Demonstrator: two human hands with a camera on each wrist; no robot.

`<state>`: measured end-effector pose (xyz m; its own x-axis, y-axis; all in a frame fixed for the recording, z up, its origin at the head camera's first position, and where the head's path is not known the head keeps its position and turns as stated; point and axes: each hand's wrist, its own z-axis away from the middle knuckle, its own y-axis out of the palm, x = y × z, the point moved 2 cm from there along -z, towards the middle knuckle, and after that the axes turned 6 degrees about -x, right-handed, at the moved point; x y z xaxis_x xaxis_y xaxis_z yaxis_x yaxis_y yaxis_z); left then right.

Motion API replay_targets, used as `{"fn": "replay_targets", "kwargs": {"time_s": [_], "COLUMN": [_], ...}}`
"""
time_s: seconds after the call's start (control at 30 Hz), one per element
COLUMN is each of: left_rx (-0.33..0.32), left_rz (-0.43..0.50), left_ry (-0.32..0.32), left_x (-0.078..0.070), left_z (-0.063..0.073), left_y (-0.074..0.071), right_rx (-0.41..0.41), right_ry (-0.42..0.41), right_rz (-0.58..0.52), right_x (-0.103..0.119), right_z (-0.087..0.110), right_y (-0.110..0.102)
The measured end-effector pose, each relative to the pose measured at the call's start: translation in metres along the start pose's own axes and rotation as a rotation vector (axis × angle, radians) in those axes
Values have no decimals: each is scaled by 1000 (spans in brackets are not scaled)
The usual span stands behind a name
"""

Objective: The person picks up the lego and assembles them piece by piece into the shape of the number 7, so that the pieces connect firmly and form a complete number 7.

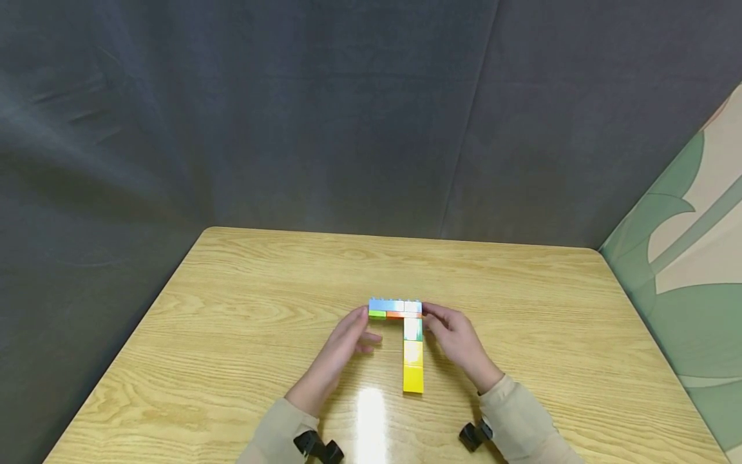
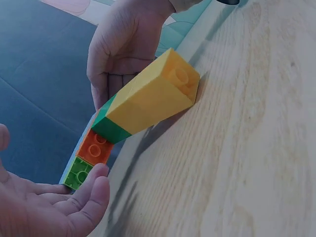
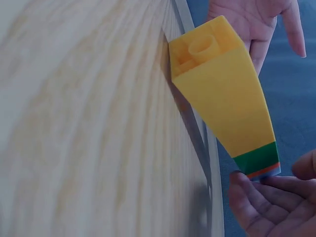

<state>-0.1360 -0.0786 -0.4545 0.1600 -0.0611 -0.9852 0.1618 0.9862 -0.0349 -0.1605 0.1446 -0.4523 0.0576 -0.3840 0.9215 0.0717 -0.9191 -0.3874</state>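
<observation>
Toy building bricks, joined in the shape of a 7, lie on the table. A blue row forms the top bar, with a light green brick and an orange brick beneath it. The stem has a green brick and yellow bricks. My left hand is at the bar's left end, its fingers loosely extended. On the other side, my right hand has its fingertips against the bar's right end. Its thumb stands apart from the bricks in the right wrist view.
The wooden table has a far edge against a dark curtain. A leaf-patterned panel borders the right side. Black wrist devices show at both sleeves.
</observation>
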Motion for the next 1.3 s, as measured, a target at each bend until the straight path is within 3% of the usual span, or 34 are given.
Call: {"fn": "replay_targets", "kwargs": {"time_s": [0.3, 0.73, 1.3], "left_rx": [28, 49, 56], "left_rz": [13, 22, 59], "left_ry": [-7, -49, -33], "left_x": [7, 10, 14], "left_z": [-4, -7, -8], "left_y": [2, 4, 7], "right_rx": [27, 79, 100], "right_ry": [14, 49, 45], "right_rz": [131, 153, 179], "right_x": [-3, -6, -7], "right_z": [0, 0, -1], "right_y": [1, 4, 2]}}
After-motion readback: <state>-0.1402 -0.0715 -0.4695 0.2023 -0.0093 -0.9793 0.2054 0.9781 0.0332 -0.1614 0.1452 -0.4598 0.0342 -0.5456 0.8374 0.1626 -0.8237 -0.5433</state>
